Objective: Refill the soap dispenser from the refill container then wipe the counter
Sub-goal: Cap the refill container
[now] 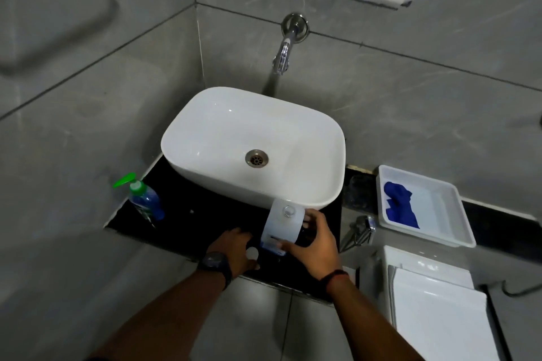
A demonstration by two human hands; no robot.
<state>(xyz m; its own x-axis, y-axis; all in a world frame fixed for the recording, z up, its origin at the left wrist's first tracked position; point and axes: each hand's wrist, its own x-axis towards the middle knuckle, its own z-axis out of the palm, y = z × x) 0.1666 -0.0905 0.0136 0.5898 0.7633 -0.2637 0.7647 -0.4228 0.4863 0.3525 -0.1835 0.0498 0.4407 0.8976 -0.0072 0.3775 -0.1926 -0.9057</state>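
Before the white ceramic basin [223,182], the right hand [315,246] grips the white plastic soap dispenser [281,226]; the left hand [231,249] pinches a small white cap [252,253].

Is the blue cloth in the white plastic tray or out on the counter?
In: the blue cloth lies crumpled inside the white plastic tray.

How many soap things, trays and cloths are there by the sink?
Soap things: 2, the white dispenser and the blue pump bottle
Trays: 1, the white tray
Cloths: 1, the blue cloth
Total: 4
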